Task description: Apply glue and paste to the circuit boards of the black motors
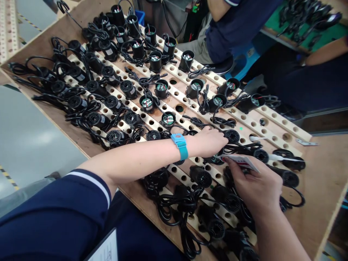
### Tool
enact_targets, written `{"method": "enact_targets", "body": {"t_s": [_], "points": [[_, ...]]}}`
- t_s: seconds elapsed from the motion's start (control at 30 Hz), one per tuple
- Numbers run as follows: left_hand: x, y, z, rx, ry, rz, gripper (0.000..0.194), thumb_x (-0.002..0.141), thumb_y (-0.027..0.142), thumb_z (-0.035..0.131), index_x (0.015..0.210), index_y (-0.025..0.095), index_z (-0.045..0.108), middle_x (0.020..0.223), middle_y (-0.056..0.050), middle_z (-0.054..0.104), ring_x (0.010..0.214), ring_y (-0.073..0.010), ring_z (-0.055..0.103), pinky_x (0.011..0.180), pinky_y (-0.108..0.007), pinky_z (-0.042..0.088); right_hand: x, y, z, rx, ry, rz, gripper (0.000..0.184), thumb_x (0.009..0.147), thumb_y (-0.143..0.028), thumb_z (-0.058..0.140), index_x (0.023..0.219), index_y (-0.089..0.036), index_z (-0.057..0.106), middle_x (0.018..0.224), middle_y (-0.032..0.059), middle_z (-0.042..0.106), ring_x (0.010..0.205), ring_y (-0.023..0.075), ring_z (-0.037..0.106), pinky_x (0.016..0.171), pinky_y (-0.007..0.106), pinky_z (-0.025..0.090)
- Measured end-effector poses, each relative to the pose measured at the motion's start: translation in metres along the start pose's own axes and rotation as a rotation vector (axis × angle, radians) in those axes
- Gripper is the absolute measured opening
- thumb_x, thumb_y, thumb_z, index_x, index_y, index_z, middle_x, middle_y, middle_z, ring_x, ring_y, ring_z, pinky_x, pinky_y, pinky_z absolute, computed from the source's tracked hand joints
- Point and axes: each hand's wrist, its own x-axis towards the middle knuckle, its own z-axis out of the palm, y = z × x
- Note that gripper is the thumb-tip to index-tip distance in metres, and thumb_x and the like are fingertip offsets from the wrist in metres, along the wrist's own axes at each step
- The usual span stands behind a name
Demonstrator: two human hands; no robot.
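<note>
My left hand (213, 142), with a blue strap (179, 145) on its wrist, has its fingers curled over the rim of a black cylindrical housing. A green circuit board (215, 159) shows inside that housing, partly covered by my hands. My right hand (254, 185) is closed around a flat white tube with red print (243, 160). The tube's narrow tip points left, at the open housing; whether it touches the board I cannot tell. Around both hands lie similar black housings (200, 175) with coiled black cables (179, 201).
A large wooden tray (323, 174) holds drilled wooden strips (288, 123) and several black housings, some showing boards (168, 118). A white nozzle (280, 158), a white cap-like piece (255, 138) and a metal strip (306, 143) lie at the right. Two people sit beyond the tray.
</note>
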Motion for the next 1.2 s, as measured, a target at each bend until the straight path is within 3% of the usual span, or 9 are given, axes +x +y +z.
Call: {"method": "enact_targets", "body": {"t_s": [0.13,0.4,0.67,1.0,1.2], "points": [[0.002,-0.002,-0.001,-0.027,-0.001,0.005,0.028,0.091,0.006,0.044,0.108,0.014,0.064,0.115,-0.014,0.068,0.11,-0.0275,0.061,0.09,-0.042,0.043,0.002,-0.004,0.001,-0.036,0.011,-0.044,0.007,0.089,-0.029,0.07,0.092,-0.024,0.072,0.088,0.0004,0.074,0.078,0.0196,0.07,0.073,0.03,0.053],[0.003,-0.003,0.001,-0.066,-0.002,0.018,0.023,0.088,0.006,0.051,0.103,0.012,0.067,0.11,-0.016,0.068,0.105,-0.0285,0.064,0.088,-0.041,0.048,0.004,-0.004,0.001,-0.134,-0.018,-0.004,0.015,0.09,-0.036,0.067,0.083,-0.023,0.07,0.075,0.0009,0.069,0.067,0.0199,0.066,0.061,0.03,0.046],[0.004,-0.003,0.002,-0.07,-0.014,0.02,0.02,0.089,0.007,0.052,0.099,0.013,0.069,0.11,-0.014,0.069,0.105,-0.0271,0.065,0.087,-0.038,0.051,0.012,-0.012,0.005,-0.135,0.012,-0.179,0.004,0.09,-0.023,0.066,0.087,-0.021,0.068,0.083,0.0043,0.074,0.076,0.0208,0.07,0.069,0.028,0.05],[0.003,-0.004,-0.01,-0.113,-0.11,-0.049,0.025,0.09,0.008,0.049,0.105,0.016,0.067,0.12,-0.012,0.069,0.117,-0.0288,0.061,0.094,-0.045,0.049,0.016,-0.014,0.01,-0.21,-0.019,-0.22,0.006,0.091,-0.02,0.062,0.091,-0.022,0.068,0.086,0.0038,0.075,0.079,0.0207,0.072,0.068,0.028,0.05],[0.001,-0.008,-0.015,-0.136,-0.082,-0.088,0.027,0.091,0.005,0.045,0.099,0.019,0.067,0.119,-0.01,0.069,0.119,-0.0288,0.059,0.093,-0.046,0.046,0.018,-0.012,0.01,-0.228,-0.011,-0.269,0.004,0.09,-0.018,0.064,0.09,-0.019,0.068,0.084,0.0055,0.074,0.076,0.0203,0.071,0.067,0.027,0.047]]}}
